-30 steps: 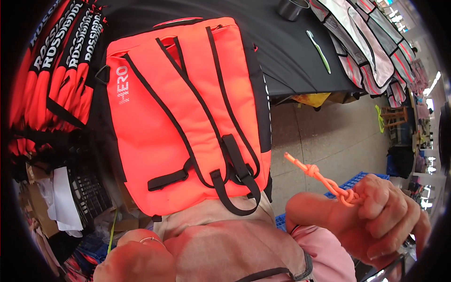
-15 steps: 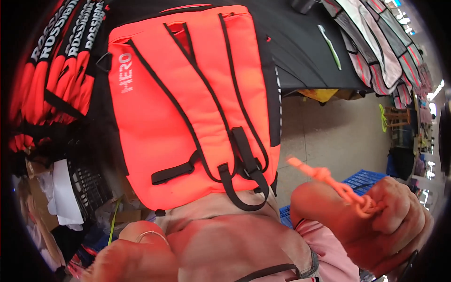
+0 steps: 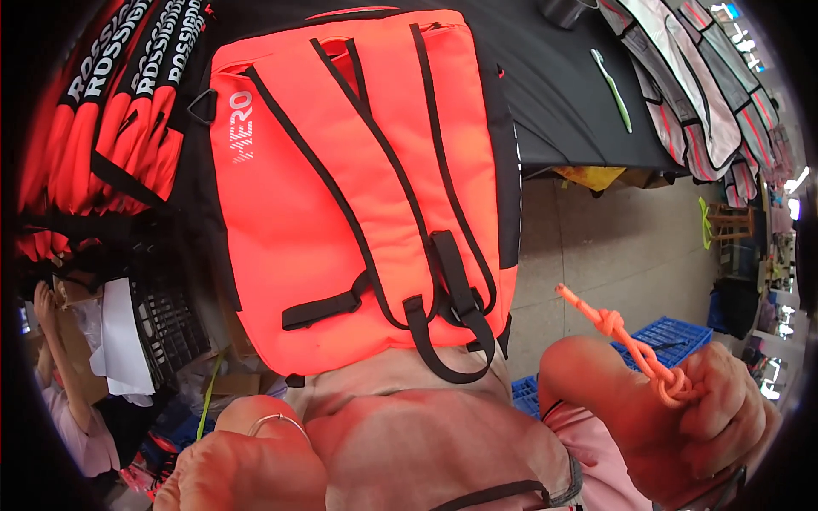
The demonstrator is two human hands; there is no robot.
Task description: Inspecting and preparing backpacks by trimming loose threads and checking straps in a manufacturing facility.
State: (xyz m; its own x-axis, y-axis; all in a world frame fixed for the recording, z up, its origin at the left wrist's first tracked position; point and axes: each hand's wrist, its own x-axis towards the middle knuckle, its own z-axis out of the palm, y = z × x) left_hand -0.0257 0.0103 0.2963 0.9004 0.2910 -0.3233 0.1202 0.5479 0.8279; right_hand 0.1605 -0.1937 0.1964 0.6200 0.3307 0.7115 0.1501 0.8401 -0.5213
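Observation:
A knotted orange cord (image 3: 635, 345) sticks up out of my right hand (image 3: 720, 413), whose fingers are closed around its lower end. Its free end points up and to the left, with one knot near the tip and another by my fingers. At the lower left, my left hand (image 3: 243, 464) is curled close to my body below a thin bracelet. Whatever it may hold is hidden. A bright orange backpack (image 3: 290, 230) lies on the black-covered table ahead, its shoulder straps (image 3: 375, 145) facing up. Neither hand touches it.
Red and black fabric pieces (image 3: 128, 119) are stacked at the left. A green-and-white toothbrush (image 3: 613, 94) and grey bag pieces (image 3: 694, 94) lie on the black table cover (image 3: 554, 111). Blue crates (image 3: 673, 336) stand on the floor at right. Another person's arm (image 3: 64, 358) shows at far left.
The view has shifted slightly, so the backpack and table sit a little further right. The cord and my right hand are also slightly further right, with the cord still gripped.

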